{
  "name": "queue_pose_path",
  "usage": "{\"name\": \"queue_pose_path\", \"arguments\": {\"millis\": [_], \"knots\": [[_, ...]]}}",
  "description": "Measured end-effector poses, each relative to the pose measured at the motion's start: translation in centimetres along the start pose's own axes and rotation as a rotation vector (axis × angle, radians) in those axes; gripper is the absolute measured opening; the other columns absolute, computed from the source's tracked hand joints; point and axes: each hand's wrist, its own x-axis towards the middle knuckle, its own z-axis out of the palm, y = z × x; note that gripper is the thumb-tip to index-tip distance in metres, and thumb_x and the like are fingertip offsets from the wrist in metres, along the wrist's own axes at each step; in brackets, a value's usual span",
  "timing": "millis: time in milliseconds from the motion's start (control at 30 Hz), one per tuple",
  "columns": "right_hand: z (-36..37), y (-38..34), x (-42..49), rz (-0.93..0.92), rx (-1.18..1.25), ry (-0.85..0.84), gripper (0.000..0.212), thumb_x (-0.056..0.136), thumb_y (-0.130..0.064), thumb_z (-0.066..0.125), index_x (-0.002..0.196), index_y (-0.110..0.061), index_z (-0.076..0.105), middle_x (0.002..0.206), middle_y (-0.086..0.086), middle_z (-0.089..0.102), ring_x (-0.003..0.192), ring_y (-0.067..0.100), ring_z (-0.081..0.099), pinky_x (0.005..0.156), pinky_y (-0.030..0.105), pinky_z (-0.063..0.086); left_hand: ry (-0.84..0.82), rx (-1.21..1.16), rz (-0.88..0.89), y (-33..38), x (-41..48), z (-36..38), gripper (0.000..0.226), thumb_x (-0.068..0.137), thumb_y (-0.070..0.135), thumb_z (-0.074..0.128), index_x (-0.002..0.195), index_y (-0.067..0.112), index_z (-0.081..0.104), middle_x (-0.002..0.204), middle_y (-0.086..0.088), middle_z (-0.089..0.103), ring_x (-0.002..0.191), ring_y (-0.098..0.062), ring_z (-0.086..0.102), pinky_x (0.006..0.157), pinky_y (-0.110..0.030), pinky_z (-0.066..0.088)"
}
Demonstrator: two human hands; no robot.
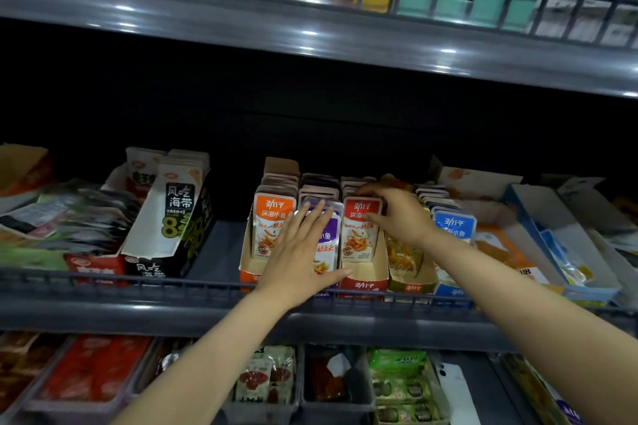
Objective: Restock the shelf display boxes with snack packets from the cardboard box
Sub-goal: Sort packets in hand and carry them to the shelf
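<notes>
Cardboard boxes [362, 285] x5; L hand [297, 252] flat, R hand [397, 214] grips pkts [360, 235].

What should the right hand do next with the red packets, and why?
Probably press the red packets down and back until they seat in the red display box, then let go. The right hand grips their tops, fingers curled over the row; the left hand lies flat on the purple packets beside them, seemingly holding that row clear.
</notes>
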Motion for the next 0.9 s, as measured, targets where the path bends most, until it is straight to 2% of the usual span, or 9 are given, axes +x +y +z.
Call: {"name": "queue_pose_path", "arguments": {"millis": [100,200,333,467,600,733,900], "knots": [[-0.9,-0.1,-0.9,0.018,0.032,0.009,0.048,0.086,-0.020,0.067,0.131,-0.021,0.051,0.129,-0.001,0.058,0.120,0.014,0.053,0.099,0.030,0.047,0.005,0.010,-0.005,0.5,-0.6,-0.7,0.099,0.078,0.069,0.053,0.150,0.034,-0.006,0.157,0.014,-0.011,0.134,0.002,-0.025,0.110,-0.026,-0.015],[-2.3,-0.9,-2.7,0.004,0.033,0.011,0.049,0.089,-0.028,0.063,0.135,-0.026,0.046,0.136,-0.003,0.051,0.125,0.012,0.047,0.098,0.023,0.039,0.019,0.011,0.000,0.9,-1.5,-1.7,0.097,0.078,0.071,0.050,0.150,0.033,-0.004,0.159,0.012,-0.006,0.142,-0.003,-0.015,0.113,-0.028,-0.011],[-3.4,-2.2,-6.8,0.005,0.044,-0.050,0.057,0.090,-0.041,0.059,0.141,-0.032,0.037,0.149,-0.009,0.034,0.134,0.009,0.034,0.106,0.024,0.029,0.046,0.013,0.032,2.0,-3.9,-2.8,0.093,0.079,0.073,0.045,0.151,0.028,0.006,0.159,0.008,0.006,0.145,-0.010,0.001,0.114,-0.026,-0.005],[-3.0,-3.2,-12.1,-0.059,0.055,-0.114,0.059,0.090,-0.041,0.058,0.143,-0.027,0.037,0.151,-0.006,0.032,0.138,0.009,0.029,0.114,0.029,0.025,0.037,0.016,0.063,2.6,-7.6,-2.6,0.088,0.079,0.075,0.034,0.151,0.028,0.013,0.157,0.009,0.014,0.144,-0.011,0.007,0.114,-0.024,-0.003],[-0.8,-3.1,-17.4,-0.017,0.121,-0.231,0.061,0.088,-0.042,0.060,0.143,-0.030,0.036,0.151,-0.009,0.031,0.138,0.008,0.029,0.113,0.030,0.028,-0.054,-0.030,0.030,2.7,-12.2,-1.2,0.081,0.084,0.069,0.037,0.150,0.029,0.013,0.157,0.010,0.015,0.144,-0.010,0.008,0.112,-0.022,-0.003],[3.1,-2.0,-22.1,0.030,0.087,-0.327,0.062,0.089,-0.041,0.060,0.144,-0.031,0.035,0.153,-0.009,0.029,0.139,0.009,0.027,0.113,0.030,0.029,-0.243,0.008,-0.031,1.0,-17.0,1.5,0.094,0.075,0.082,0.015,0.150,0.026,0.018,0.156,0.005,0.020,0.144,-0.014,0.017,0.117,-0.032,0.013],[10.0,-0.3,-27.7,0.159,0.097,-0.469,0.068,0.089,-0.045,0.058,0.147,-0.029,0.027,0.155,-0.005,0.024,0.143,0.015,0.021,0.115,0.030,0.022,-0.418,-0.034,-0.193,-1.1,-22.3,4.9,0.074,0.089,0.062,0.041,0.150,0.025,0.020,0.154,0.004,0.026,0.142,-0.017,0.023,0.113,-0.033,0.025]]}}
